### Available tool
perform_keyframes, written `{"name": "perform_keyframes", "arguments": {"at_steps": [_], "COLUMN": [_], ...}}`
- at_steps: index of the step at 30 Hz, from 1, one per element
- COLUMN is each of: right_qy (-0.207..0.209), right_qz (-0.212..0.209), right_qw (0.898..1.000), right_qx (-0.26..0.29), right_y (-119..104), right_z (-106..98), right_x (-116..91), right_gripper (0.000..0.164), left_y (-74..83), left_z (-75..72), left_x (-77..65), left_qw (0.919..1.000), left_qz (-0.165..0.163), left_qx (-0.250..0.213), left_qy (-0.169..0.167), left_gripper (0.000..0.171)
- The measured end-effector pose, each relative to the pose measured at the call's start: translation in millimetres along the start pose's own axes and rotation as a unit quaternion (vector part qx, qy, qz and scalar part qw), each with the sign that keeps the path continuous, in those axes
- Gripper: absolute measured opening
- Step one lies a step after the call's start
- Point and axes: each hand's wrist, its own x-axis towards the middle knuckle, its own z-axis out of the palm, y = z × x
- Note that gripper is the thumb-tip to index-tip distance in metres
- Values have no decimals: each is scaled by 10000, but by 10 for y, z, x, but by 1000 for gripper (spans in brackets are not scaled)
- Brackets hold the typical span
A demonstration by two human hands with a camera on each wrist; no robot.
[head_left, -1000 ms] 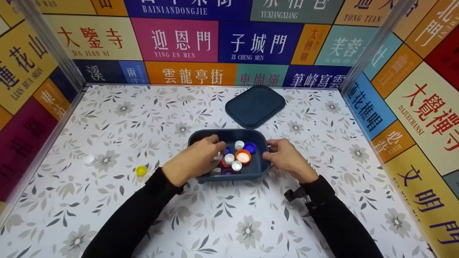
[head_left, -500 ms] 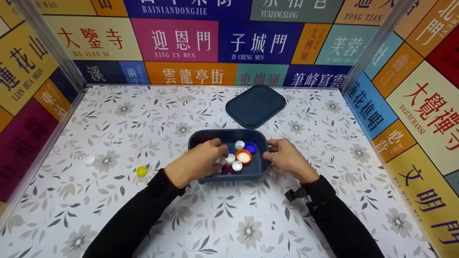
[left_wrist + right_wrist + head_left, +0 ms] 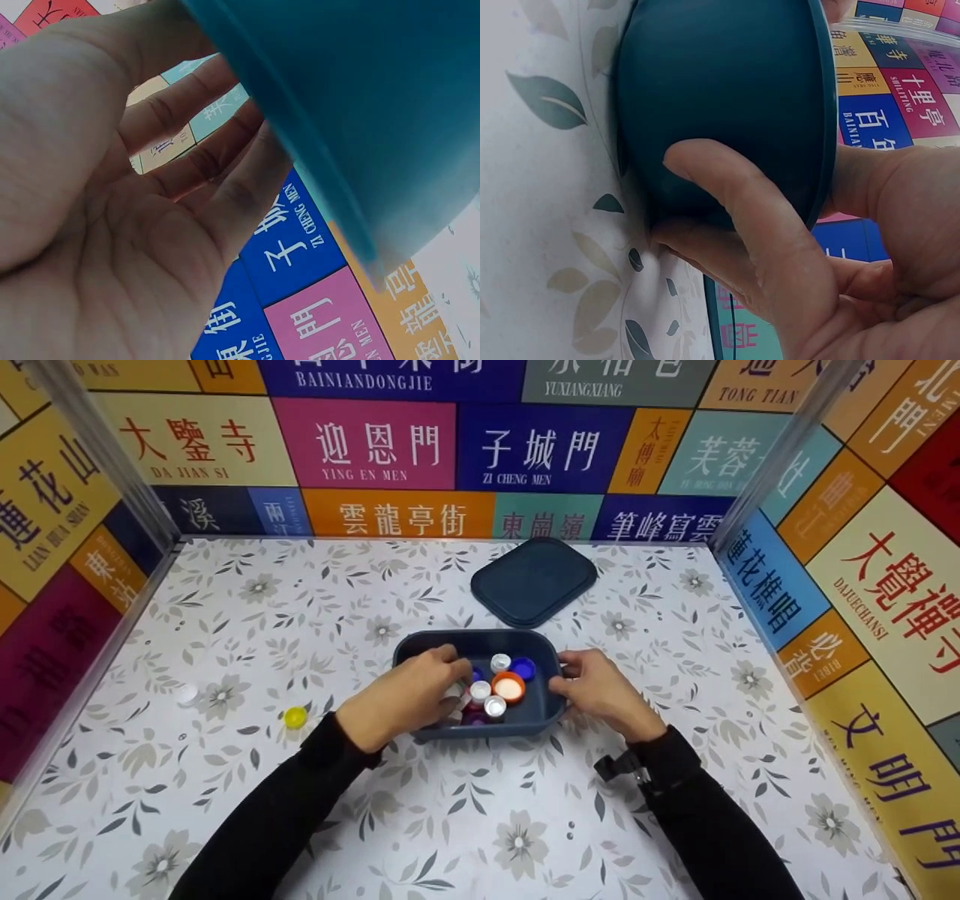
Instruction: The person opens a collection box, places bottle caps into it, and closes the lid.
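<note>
A dark blue plastic box [image 3: 525,729] stands uncovered, with several bottle caps heaped towards its middle and left. Among them are an orange cap [image 3: 508,687], a blue cap [image 3: 523,668] and white caps [image 3: 480,691]. My left hand [image 3: 405,690] reaches over the left end, fingers bent down inside, with a whitish cap [image 3: 454,691] partly hidden between thumb and fingertips. In the left wrist view those fingertips go out of sight behind the box rim. My right hand [image 3: 600,686] grips the box's right end, thumb at the rim and fingers against its outer wall.
The box's dark blue lid [image 3: 534,582] lies flat behind it. On the flowered tabletop to the left are a yellow cap [image 3: 295,717] and a white cap [image 3: 187,694]. Panels with printed characters [image 3: 367,442] wall the back and both sides.
My left hand shifts slightly right, then back left, inside the box, its fingers moving around the caps there. My right hand keeps its hold on the box, and the lid stays put.
</note>
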Motion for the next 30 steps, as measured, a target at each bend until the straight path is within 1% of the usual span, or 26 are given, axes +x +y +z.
{"name": "perform_keyframes", "arguments": {"at_steps": [7, 14, 17, 20, 24, 30], "right_qy": [-66, -54, -21, 0, 33, 28], "right_qz": [32, 123, 182, 127, 79, 174], "right_qw": [9999, 9999, 9998, 9999, 10000, 9998], "right_qx": [80, 36, 27, 11, -37, -54], "right_y": [-5, 1, 7, 18, 16, -1], "right_z": [-11, -15, 4, 22, 22, 12], "right_x": [13, 13, 2, -11, -19, 0], "right_gripper": [55, 55, 57, 58, 56, 58], "left_y": [-41, -92, -121, -150, -195, -313], "left_z": [-70, -132, -134, -133, -171, -290], "left_x": [-61, -126, -160, -193, -244, -367], "left_qw": [9998, 9994, 9991, 9990, 9985, 9955], "left_qz": [7, -104, -216, -311, -405, -833], "left_qx": [-58, -229, -298, -230, -66, -140], "left_qy": [212, 248, 203, 222, 363, 437], "left_gripper": [21, 27, 27, 28, 32, 41]}}
